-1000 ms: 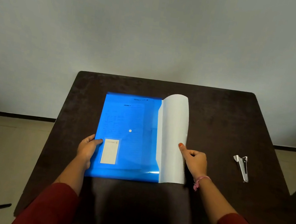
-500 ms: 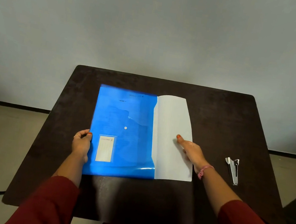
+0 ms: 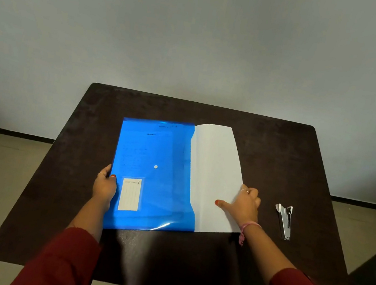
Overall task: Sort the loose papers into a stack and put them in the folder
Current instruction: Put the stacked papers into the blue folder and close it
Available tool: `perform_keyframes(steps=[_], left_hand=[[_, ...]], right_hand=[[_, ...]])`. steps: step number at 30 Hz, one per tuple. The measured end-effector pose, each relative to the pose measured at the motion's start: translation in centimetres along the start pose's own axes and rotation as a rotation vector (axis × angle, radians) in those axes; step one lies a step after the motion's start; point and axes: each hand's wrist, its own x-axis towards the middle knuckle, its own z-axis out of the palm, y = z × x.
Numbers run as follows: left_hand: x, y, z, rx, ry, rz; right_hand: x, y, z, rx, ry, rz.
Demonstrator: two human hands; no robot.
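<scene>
Nearest, two red sleeves (image 3: 57, 262) reaching in over the near edge of the dark table (image 3: 280, 144); folder as the landmark for everything else.

At the folder's (image 3: 152, 176) left edge, toward its near end, left hand (image 3: 104, 187) gripping the blue cover, thumb (image 3: 113, 177) on top and fingers curled under out of view; probably there to pin the folder flat and stop it sliding while the other side is worked.

At the folder's right side, papers (image 3: 214, 171) lying as one white stack, left margin tucked under the blue cover, the rest spread out on the table to the right (so only partly in, judging by how much white shows); right hand (image 3: 243, 206) on the stack's right edge near the near corner, thumb (image 3: 220, 203) pressed on top and pointing toward the folder, fingers curled round the edge, apparently underneath, though that cannot be confirmed; a hold suited to pushing the sheets leftward into the pocket or flattening them.

Right of the folder, well apart from the papers, a small metal stapler (image 3: 284, 220) lying on the table, untouched.

Beyond the folder's far edge, bare table, then a plain grey wall (image 3: 199, 33).

Likely still to do: sliding the stack fully inside; risk of the sheets buckling against the cover's edge.
</scene>
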Motion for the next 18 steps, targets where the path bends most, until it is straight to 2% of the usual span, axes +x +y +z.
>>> perform_keyframes(steps=[10, 14, 18], left_hand=[[0.0, 0.0, 0.4, 0.023, -0.001, -0.020], [0.0, -0.2, 0.5, 0.030, -0.005, -0.008], [0.0, -0.4, 0.5, 0.005, 0.001, -0.008]], right_hand=[[0.7, -0.6, -0.3, -0.017, 0.024, 0.000], [0.8, -0.1, -0.5, 0.117, 0.016, 0.008], [1.2, -0.2, -1.3, 0.396, -0.055, 0.032]])
